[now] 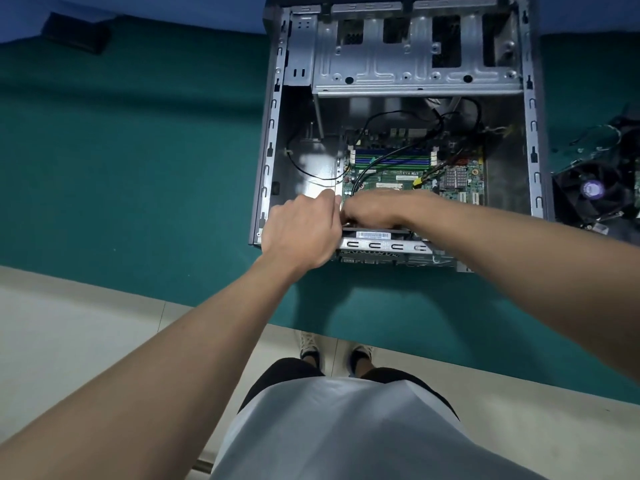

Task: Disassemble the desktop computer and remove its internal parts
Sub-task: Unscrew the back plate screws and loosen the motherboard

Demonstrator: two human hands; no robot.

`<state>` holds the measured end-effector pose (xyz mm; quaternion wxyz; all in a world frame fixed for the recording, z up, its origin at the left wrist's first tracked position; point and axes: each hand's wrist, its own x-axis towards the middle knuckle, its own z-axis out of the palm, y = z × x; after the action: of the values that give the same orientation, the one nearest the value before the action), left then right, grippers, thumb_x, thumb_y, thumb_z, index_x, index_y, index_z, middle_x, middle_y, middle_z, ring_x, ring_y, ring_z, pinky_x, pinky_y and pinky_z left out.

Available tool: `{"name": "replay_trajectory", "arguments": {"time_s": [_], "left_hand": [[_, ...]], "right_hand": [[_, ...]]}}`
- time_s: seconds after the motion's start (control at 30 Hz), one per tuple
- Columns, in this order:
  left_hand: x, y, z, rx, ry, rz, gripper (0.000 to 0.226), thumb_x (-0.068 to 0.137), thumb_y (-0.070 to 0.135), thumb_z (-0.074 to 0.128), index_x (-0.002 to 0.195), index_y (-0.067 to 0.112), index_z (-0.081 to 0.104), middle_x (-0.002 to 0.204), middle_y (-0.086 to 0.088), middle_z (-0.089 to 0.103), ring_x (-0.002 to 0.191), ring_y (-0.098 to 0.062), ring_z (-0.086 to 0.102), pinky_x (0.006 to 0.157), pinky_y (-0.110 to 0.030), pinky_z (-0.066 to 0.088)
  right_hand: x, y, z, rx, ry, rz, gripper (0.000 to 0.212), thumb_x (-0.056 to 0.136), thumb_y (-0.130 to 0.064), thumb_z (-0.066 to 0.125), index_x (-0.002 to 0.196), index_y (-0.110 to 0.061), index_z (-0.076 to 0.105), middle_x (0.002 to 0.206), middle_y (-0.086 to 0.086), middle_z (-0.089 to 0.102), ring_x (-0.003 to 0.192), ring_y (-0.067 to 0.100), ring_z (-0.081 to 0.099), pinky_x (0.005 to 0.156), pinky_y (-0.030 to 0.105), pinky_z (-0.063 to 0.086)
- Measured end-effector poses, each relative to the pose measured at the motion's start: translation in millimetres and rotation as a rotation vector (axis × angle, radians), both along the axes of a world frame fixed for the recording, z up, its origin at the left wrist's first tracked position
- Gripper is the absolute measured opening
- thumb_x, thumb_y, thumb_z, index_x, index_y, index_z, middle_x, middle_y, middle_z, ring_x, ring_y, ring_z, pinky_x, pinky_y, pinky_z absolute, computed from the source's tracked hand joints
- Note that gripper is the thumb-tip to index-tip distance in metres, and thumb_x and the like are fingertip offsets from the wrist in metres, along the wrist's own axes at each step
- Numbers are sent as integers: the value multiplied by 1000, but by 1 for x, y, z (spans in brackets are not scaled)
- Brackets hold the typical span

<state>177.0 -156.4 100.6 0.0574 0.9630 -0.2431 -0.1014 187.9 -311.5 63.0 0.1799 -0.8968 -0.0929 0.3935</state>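
Observation:
An open grey desktop case [273, 133] lies on a green table. Inside it a green motherboard [398, 174] shows blue memory slots, a small silver heatsink [455, 177] and black cables. A black part with a white label [375, 234] sits at the case's near wall. My left hand [303, 230] reaches over the near rim with its fingers curled down beside that part. My right hand [375, 207] lies right next to it, over the part, fingers curled down onto it. The fingertips of both hands are hidden, so what each one grips cannot be seen.
A metal drive cage [415, 57] spans the far end of the case. A removed black fan unit with loose wires [595, 192] lies on the table to the right. A dark flat object [78, 32] lies far left. The table edge [173, 299] runs below my arms.

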Motion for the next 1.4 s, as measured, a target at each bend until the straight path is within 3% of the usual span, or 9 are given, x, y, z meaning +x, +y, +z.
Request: {"name": "replay_trajectory", "arguments": {"time_s": [0.2,0.3,0.5,0.73,0.83,0.93,1.07,1.17,1.4], "left_hand": [[-1,0,4,-17,9,6,37,103,36,24,90,15,52,80,-16,65,62,-32,39,62,-38,29],[-2,0,4,-23,19,-4,30,103,35,24,83,20,40,77,-15,64,60,-33,40,62,-38,29],[0,-1,4,-19,35,-17,30,103,36,24,81,21,36,75,-12,62,62,-34,41,62,-38,29],[2,-1,4,-3,103,6,34,101,38,27,80,21,47,72,-3,57,69,-31,51,65,-37,30],[7,-7,9,-25,250,102,29,98,44,36,106,30,60,95,0,68,83,-24,54,71,-37,35],[14,-18,18,-319,412,284,23,98,38,46,112,28,62,103,4,70,93,-20,64,88,-41,48],[17,-44,32,-753,458,442,23,97,26,55,117,20,65,104,0,71,91,-16,68,91,-45,52],[17,-60,37,-819,424,399,26,95,22,60,119,14,67,107,0,71,96,-16,68,92,-43,53],[35,-54,31,-817,491,269,19,87,11,70,79,28,73,73,10,73,69,-10,71,78,-33,59]], "right_hand": [[-1,-3,-4,30,24,65,28,96,-14,47,70,-23,46,74,-7,51,76,19,54,72,28,46],[-2,-11,-6,127,24,3,32,92,-7,55,71,-30,49,69,-18,48,65,2,47,56,16,32],[-2,-23,-15,161,-41,-159,9,92,-25,61,85,-20,57,80,-7,56,75,11,52,74,31,40],[-7,-43,5,364,-21,-797,13,98,-25,51,90,-16,56,69,0,57,55,8,53,48,24,38],[-18,-52,24,647,185,-1097,11,98,-17,50,102,-7,55,73,7,66,40,5,50,36,20,36],[-30,-59,37,870,217,-1256,10,96,-11,50,103,-4,54,78,7,60,42,6,41,37,18,32],[-45,-51,42,951,162,-1308,11,95,-11,52,104,-5,54,78,5,59,45,5,38,39,18,32],[-49,-43,43,966,120,-1320,8,96,-13,53,102,-8,55,79,4,59,44,5,36,38,19,29],[-54,-38,42,953,93,-1343,12,96,-19,55,106,-16,60,73,-3,57,46,5,34,41,20,27]]}}
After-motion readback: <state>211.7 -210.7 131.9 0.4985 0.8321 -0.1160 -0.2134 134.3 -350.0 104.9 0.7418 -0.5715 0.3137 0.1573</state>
